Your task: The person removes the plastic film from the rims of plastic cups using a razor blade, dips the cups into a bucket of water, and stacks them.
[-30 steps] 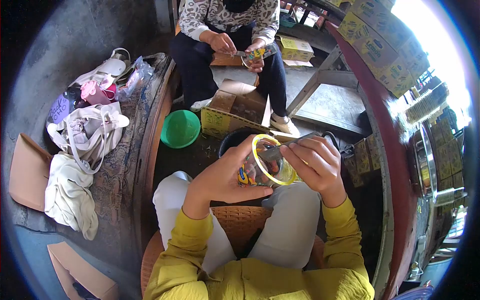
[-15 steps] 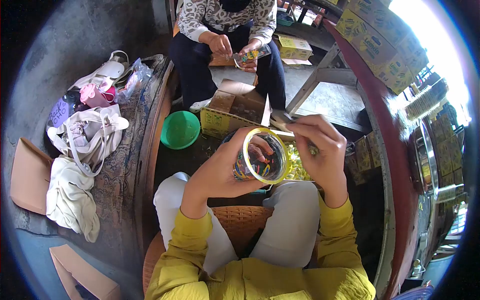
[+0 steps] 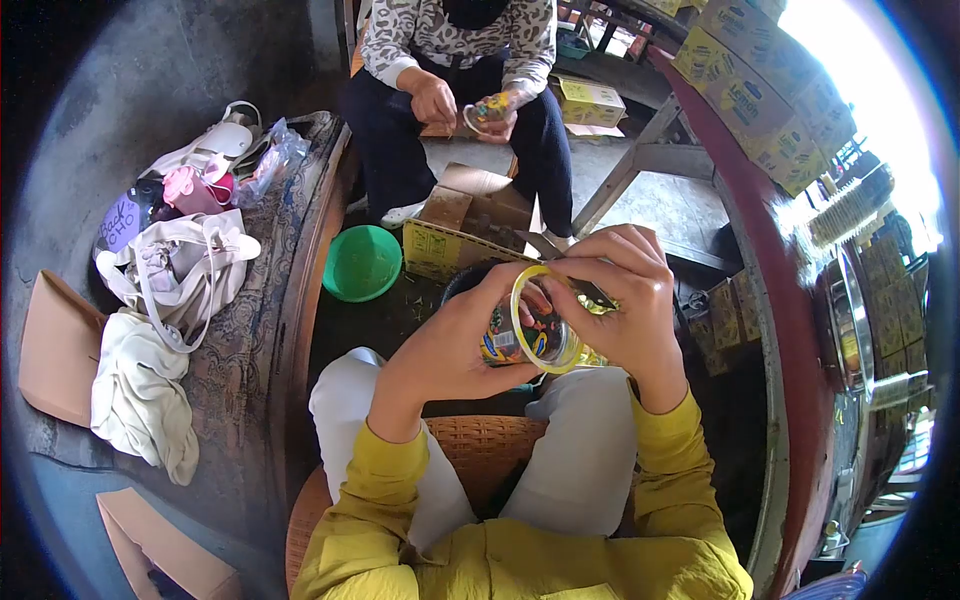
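Observation:
My left hand (image 3: 455,340) is wrapped around a clear plastic cup (image 3: 505,345) with a yellow rim and a colourful printed label. The cup is tilted so that its mouth faces right and toward me. Gripped in my right hand (image 3: 630,305) is a knife (image 3: 543,246), its flat grey blade sticking out at the upper left above the cup's rim. The fingertips of that hand are at the rim; whether the thumb pinches it I cannot tell. Beneath the hands, yellow items show partly, mostly covered.
Opposite me sits a person (image 3: 460,60) handling a similar printed cup (image 3: 488,112). Between us stand an open cardboard box (image 3: 450,250) and a green basin (image 3: 362,262). Bags (image 3: 180,260) lie on the bench at left. A red-edged table (image 3: 740,190) with stacked cartons (image 3: 750,95) is at right.
My right hand has moved left and down to the cup's rim, bringing the knife along. The cup has shifted slightly right and turned. The other person's cup has changed its angle.

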`<state>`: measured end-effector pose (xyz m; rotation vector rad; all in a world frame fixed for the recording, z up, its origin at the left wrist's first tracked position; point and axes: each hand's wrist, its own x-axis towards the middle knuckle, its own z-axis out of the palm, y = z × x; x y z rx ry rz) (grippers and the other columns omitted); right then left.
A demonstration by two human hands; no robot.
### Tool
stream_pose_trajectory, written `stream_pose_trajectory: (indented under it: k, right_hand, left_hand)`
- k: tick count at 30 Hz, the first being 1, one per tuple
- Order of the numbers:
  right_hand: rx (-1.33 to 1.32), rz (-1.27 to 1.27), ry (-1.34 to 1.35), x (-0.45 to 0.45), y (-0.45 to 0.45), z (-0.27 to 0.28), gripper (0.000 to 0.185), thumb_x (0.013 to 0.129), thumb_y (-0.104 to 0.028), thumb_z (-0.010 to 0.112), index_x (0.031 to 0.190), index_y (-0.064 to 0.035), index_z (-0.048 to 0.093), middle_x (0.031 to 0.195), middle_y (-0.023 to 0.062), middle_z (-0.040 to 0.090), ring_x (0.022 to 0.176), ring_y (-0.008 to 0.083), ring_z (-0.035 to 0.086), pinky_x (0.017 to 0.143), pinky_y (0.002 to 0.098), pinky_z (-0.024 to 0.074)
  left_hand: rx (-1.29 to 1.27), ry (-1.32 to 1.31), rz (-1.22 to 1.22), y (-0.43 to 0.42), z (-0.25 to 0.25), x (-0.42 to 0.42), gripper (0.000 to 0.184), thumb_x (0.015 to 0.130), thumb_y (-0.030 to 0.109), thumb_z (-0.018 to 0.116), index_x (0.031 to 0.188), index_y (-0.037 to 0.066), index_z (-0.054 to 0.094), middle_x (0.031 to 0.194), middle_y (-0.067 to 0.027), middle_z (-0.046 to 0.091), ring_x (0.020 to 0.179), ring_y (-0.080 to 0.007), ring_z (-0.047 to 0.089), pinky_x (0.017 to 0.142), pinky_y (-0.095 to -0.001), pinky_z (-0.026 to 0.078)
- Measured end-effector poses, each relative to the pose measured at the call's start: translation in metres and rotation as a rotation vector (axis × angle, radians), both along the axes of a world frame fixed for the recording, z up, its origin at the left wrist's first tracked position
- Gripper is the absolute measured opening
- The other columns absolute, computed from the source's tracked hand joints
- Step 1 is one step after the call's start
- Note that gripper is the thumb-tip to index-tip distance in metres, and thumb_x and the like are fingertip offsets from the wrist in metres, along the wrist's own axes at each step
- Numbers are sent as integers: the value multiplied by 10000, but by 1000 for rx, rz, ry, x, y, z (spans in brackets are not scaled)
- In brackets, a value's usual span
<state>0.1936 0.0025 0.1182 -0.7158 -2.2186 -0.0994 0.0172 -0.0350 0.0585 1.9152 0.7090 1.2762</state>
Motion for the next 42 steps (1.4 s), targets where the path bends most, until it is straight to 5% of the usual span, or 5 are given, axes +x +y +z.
stream_pose_trajectory:
  k: [10,20,32,38,42]
  right_hand:
    - [177,-123,-82,-5,-1,-7,88,604,-83,688,679,-104,646,707,-19,595,709,174,559,710,316,392]
    - [-165,-335,436,33,45,-83,77,611,-56,708,679,-68,673,701,68,625,663,235,596,644,343,449]
    - [-300,-433,-39,14,78,-238,185,625,-287,689,689,-113,684,725,103,622,719,302,591,698,418,423]
    - [-477,-194,670,15,78,-164,118,689,60,650,750,-13,580,697,76,584,632,140,605,542,250,471]
    - [-203,-112,563,17,33,-74,147,666,77,657,760,-15,591,720,70,607,660,144,602,578,253,480]
  left_hand:
    - [-33,113,103,1,-4,2,652,673,211,715,1200,37,373,950,-148,551,824,-296,566,736,-353,454]
    - [43,-117,-40,10,-13,-5,833,608,74,791,1242,53,250,1080,-130,536,1008,-218,520,897,-321,394]
    - [-12,-43,43,14,-11,-4,713,599,66,771,1199,29,387,1121,-98,498,1031,-171,498,907,-295,384]
    - [-244,-353,-109,15,-21,-9,692,653,93,636,1252,28,298,1080,-128,472,920,-165,504,834,-283,411]
    - [-274,-309,-135,10,-13,-15,776,628,81,674,1267,36,236,1087,-136,453,887,-173,504,784,-288,427]
